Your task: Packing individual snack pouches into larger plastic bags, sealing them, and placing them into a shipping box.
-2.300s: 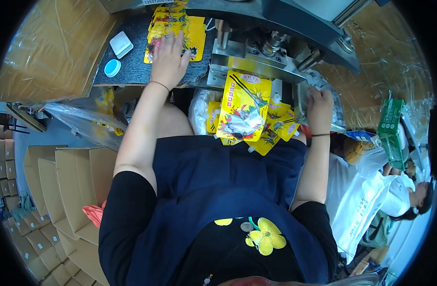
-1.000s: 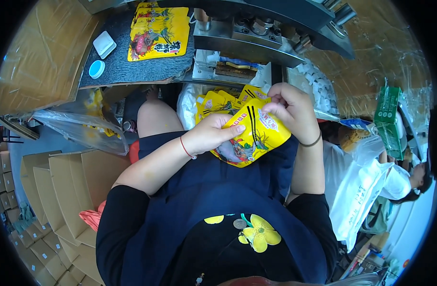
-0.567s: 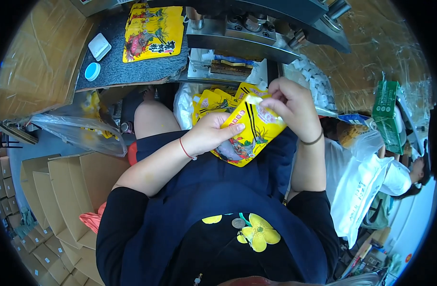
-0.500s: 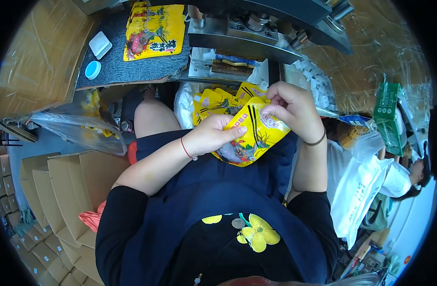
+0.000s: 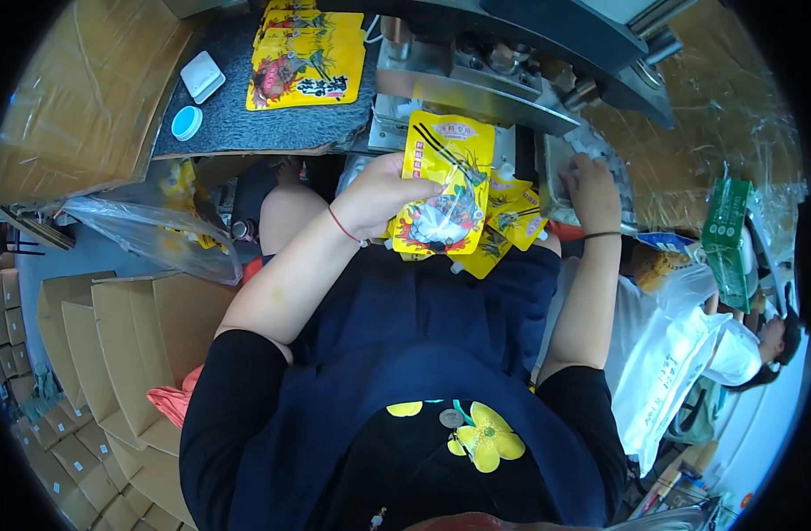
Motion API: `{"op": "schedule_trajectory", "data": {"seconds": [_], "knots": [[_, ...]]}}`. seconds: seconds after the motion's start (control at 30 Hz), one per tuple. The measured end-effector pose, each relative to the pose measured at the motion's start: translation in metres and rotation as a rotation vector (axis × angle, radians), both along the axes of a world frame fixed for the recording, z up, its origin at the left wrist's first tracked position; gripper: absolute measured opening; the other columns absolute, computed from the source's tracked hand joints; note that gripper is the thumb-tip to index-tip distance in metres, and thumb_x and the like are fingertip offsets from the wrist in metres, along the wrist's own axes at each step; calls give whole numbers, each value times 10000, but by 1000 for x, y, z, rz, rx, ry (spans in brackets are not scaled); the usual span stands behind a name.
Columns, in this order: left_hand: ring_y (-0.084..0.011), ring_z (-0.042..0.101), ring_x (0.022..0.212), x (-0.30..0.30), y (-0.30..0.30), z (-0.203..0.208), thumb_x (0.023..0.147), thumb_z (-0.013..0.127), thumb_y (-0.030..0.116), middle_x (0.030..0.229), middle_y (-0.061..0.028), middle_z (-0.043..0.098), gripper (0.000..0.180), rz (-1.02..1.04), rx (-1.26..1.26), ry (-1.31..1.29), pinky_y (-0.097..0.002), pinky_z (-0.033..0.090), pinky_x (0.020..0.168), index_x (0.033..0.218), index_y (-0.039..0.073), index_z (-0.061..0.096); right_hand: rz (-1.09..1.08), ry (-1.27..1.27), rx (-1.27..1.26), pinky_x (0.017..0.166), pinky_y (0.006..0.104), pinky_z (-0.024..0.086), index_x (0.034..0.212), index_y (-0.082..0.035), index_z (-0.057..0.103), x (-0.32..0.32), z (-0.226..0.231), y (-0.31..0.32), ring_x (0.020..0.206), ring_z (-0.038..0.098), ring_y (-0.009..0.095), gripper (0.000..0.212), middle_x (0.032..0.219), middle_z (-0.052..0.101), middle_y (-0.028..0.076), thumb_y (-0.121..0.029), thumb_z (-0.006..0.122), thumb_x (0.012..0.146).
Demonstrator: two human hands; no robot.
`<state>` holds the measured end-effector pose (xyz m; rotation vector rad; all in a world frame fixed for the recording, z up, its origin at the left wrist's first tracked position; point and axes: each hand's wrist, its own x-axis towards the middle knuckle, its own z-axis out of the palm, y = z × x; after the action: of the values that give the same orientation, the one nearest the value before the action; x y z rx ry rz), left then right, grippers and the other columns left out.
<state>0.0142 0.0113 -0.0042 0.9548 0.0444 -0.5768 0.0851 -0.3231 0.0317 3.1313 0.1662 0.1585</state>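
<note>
My left hand (image 5: 374,199) grips a flat yellow pouch (image 5: 454,155) by its left edge, thumb across the front. The pouch has a food picture and a black chopstick design, and stands above my lap. My right hand (image 5: 593,195) is at the box of small white plastic pieces (image 5: 614,155), its fingers bent and a little apart; the fingertips are partly hidden. Below and right of the held pouch, several more yellow pouches (image 5: 519,217) with white spouts at their corners lie in a heap at my lap.
A metal press machine (image 5: 476,93) stands ahead. On the blue-grey mat at left are a stack of yellow pouches (image 5: 308,66), a white dish (image 5: 202,77) and a round blue-lidded container (image 5: 187,123). Cardboard boxes (image 5: 122,354) stand at left, and a person (image 5: 746,341) is at far right.
My left hand has raised the pouch and turned it upright. My right hand has let go of the pouch and moved right to the white pieces. The view has shifted slightly.
</note>
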Motion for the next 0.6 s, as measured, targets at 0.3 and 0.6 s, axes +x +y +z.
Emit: {"op": "schedule_trajectory", "data": {"seconds": [0.3, 0.6], "knots": [[-430, 468, 1269, 64, 94, 3, 930, 631, 256, 1338, -277, 498, 544, 784, 1578, -1047, -496, 376, 1069, 1363, -19, 450, 103, -169, 217, 845, 487, 513, 1133, -48, 563, 6, -27, -16, 1006, 619, 430, 339, 1087, 625, 235, -34, 637, 802], [-381, 619, 1063, -18, 107, -18, 830, 597, 46, 1136, -169, 670, 369, 467, 1614, -1140, -426, 502, 913, 1193, 66, 655, 210, 55, 358, 897, 458, 497, 1120, -20, 561, -2, 2, -19, 1044, 598, 427, 345, 1117, 623, 228, 40, 578, 781]]}}
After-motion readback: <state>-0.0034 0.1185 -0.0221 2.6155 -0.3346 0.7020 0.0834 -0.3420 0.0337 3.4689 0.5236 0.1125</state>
